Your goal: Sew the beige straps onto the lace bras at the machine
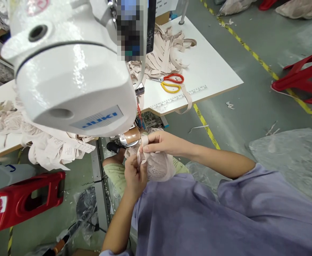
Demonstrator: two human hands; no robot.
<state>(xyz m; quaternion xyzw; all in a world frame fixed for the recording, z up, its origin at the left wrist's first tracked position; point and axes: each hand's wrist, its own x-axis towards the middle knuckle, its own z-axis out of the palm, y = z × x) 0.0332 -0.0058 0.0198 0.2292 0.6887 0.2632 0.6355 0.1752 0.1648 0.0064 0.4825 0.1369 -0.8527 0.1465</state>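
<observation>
Left hand, right hand: both pinch band, frame centre, likely to steady it | bundle just beneath, probably placed close to spare reaching | scissors upper centre, apparently parked handy

There were two bare hands at centre, one white rounded sewing-machine head at ten o'clock, one pair of red-and-yellow-handled metal scissors at one, one red plastic stool at eight, another stool at two.
</observation>
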